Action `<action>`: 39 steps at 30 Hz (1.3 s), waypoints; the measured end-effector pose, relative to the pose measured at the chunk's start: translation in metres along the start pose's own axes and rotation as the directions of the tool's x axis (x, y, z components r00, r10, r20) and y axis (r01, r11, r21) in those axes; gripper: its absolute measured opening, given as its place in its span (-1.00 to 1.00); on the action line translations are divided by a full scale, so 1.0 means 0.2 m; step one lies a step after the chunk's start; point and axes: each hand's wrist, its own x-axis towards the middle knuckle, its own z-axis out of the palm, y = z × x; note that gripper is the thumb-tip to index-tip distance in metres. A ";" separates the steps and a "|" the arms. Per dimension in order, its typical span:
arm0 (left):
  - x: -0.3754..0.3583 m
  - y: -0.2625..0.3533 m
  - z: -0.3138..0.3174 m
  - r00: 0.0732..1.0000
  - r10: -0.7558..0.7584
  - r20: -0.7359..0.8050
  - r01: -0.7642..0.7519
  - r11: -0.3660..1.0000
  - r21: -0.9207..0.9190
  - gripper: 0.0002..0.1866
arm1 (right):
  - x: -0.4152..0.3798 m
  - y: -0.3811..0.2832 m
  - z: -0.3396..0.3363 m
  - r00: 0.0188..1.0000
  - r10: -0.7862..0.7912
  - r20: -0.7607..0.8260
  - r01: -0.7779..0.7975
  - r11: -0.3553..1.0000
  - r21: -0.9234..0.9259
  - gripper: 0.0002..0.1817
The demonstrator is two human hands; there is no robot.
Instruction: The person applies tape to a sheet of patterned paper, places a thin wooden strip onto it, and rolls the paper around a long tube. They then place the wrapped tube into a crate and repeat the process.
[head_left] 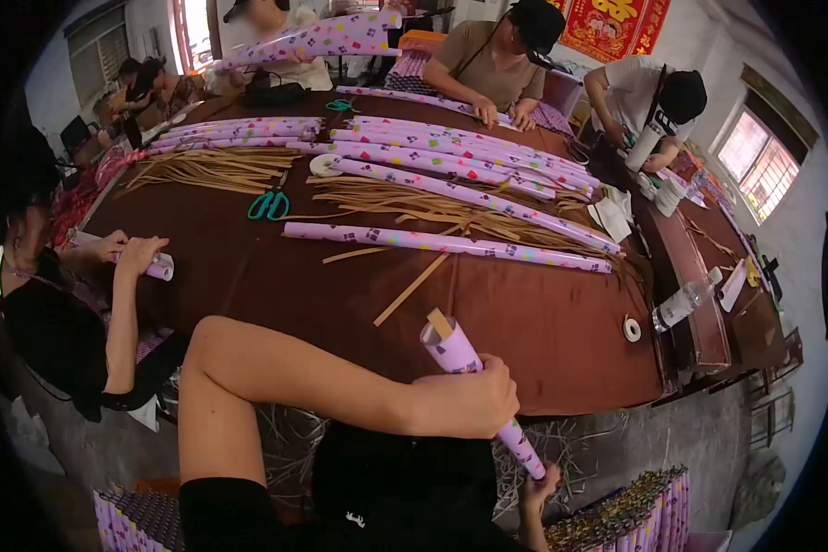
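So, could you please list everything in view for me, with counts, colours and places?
Table: one, reddish brown, centre
Tubes on it: over ten, lilac patterned, mostly far half
Held tube: one, lilac patterned, between the hands
Strips: many, tan, under and beside tubes
Scissors: at least two, teal handles, left-centre and far side
White rolls: at least two, right edge and among tubes
Bottle: one, clear, right
Bundled pieces: two groups, lilac patterned, bottom corners
Poster: red and gold, back wall
Window: one, bright, right wall
Co-workers: several, mixed clothing, around
Left hand: one, bare, on tube's middle
Right hand: one, bare, at tube's lower end
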 end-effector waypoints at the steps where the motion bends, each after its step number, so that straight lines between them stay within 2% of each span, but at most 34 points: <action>1: 0.02 0.00 -0.01 1.000 -0.003 -0.013 0.003 1.000 -0.003 -0.85 | 0.00 -0.04 0.02 0.993 0.113 0.020 -0.111 0.991 -0.076 -0.70; 4: 0.09 0.01 -0.04 0.977 0.209 0.043 -0.213 0.970 0.120 -0.78 | -0.05 -0.03 0.09 0.988 0.154 0.030 -0.153 0.988 -0.026 -0.72; 5: 0.11 0.01 -0.05 0.978 0.206 0.036 -0.209 0.970 0.120 -0.78 | -0.06 -0.03 0.10 0.982 0.186 0.040 -0.187 0.982 0.018 -0.72; 7: 0.13 0.00 -0.06 0.971 0.234 0.054 -0.240 0.961 0.137 -0.78 | -0.06 -0.01 0.11 0.976 0.210 0.051 -0.209 0.978 -0.019 -0.74; 9: 0.16 -0.06 -0.05 0.982 0.190 -0.005 -0.188 0.976 0.110 -0.79 | -0.08 0.02 0.12 1.000 0.004 -0.031 -0.008 0.993 -0.118 -0.74; 10: 0.17 -0.10 -0.03 0.993 0.109 -0.043 -0.106 0.992 0.070 -0.80 | -0.05 0.04 0.11 0.962 -0.269 -0.050 0.245 0.927 -0.283 -0.58; 11: 0.18 -0.18 0.01 0.994 0.085 -0.072 -0.076 0.990 0.122 -0.82 | -0.04 0.05 0.09 0.975 -0.221 0.022 0.220 0.949 -0.224 -0.59; 12: 0.19 -0.27 0.06 0.989 -0.040 -0.145 0.047 0.998 0.048 -0.87 | 0.02 -0.05 0.04 0.981 -0.172 0.093 0.186 0.968 -0.167 -0.59; 13: 0.18 -0.36 0.12 0.974 -0.097 -0.205 0.109 0.993 0.048 -0.87 | 0.11 -0.21 -0.04 0.975 -0.033 0.221 0.080 0.975 -0.206 -0.58; 15: 0.15 -0.54 0.25 0.955 -0.208 -0.213 0.217 0.976 0.020 -0.89 | 0.25 -0.39 -0.12 0.964 -0.092 0.250 0.139 0.975 -0.175 -0.58; 16: 0.11 -0.63 0.31 0.953 -0.234 -0.195 0.245 0.969 0.034 -0.88 | 0.31 -0.42 -0.15 0.963 -0.176 0.204 0.221 0.950 -0.222 -0.56; 17: 0.06 -0.71 0.34 0.950 -0.278 -0.142 0.275 0.961 -0.041 -0.86 | 0.36 -0.46 -0.23 0.966 -0.152 0.207 0.193 0.963 -0.191 -0.55; 18: 0.01 -0.78 0.37 0.945 -0.317 -0.082 0.307 0.945 -0.111 -0.84 | 0.39 -0.39 -0.29 0.968 -0.196 0.154 0.228 0.946 -0.231 -0.52; 19: -0.04 -0.83 0.40 0.930 -0.367 -0.026 0.357 0.917 -0.180 -0.85 | 0.42 -0.37 -0.36 0.991 -0.096 0.093 0.121 0.942 -0.312 -0.52; 21: -0.13 -0.91 0.42 0.901 -0.427 0.078 0.432 0.862 -0.266 -0.84 | 0.45 -0.24 -0.54 0.965 -0.250 -0.085 0.187 0.874 -0.448 -0.50; 22: -0.17 -0.94 0.42 0.890 -0.440 0.121 0.456 0.842 -0.289 -0.82 | 0.46 -0.16 -0.64 0.957 -0.280 -0.077 0.192 0.810 -0.555 -0.48; 23: -0.21 -0.97 0.43 0.888 -0.440 0.132 0.457 0.815 -0.357 -0.80 | 0.48 -0.20 -0.73 0.963 -0.262 -0.060 0.178 0.789 -0.588 -0.47; 27: -0.26 -0.99 0.48 0.884 -0.447 0.138 0.463 0.793 -0.396 -0.79 | 0.53 -0.22 -0.85 0.938 -0.325 -0.122 0.146 0.688 -0.711 -0.57; 28: -0.26 -0.98 0.49 0.871 -0.462 0.164 0.488 0.787 -0.377 -0.78 | 0.54 -0.22 -0.85 0.939 -0.319 -0.125 0.139 0.689 -0.711 -0.57; 30: -0.28 -0.98 0.51 0.860 -0.475 0.186 0.510 0.783 -0.356 -0.76 | 0.55 -0.24 -0.84 0.977 -0.207 -0.050 0.117 0.720 -0.684 -0.55; 32: -0.31 -0.99 0.52 0.859 -0.506 0.075 0.494 0.782 -0.381 -0.71 | 0.57 -0.28 -0.84 0.980 -0.197 -0.030 0.133 0.759 -0.637 -0.52; 34: -0.32 -1.00 0.51 0.853 -0.518 0.060 0.502 0.783 -0.368 -0.66 | 0.57 -0.28 -0.84 0.996 0.025 0.086 0.019 0.878 -0.479 -0.49; 35: -0.32 -1.00 0.51 0.841 -0.538 0.050 0.519 0.778 -0.355 -0.61 | 0.58 -0.28 -0.83 0.993 0.057 0.104 -0.008 0.905 -0.425 -0.54; 36: -0.32 -1.01 0.50 0.838 -0.535 0.105 0.533 0.764 -0.364 -0.62 | 0.58 -0.29 -0.84 0.994 0.067 0.091 -0.022 0.903 -0.429 -0.54; 39: -0.33 -1.04 0.52 0.836 -0.528 0.148 0.542 0.752 -0.375 -0.58 | 0.63 -0.37 -0.91 0.963 0.117 0.242 0.005 0.893 -0.451 -0.66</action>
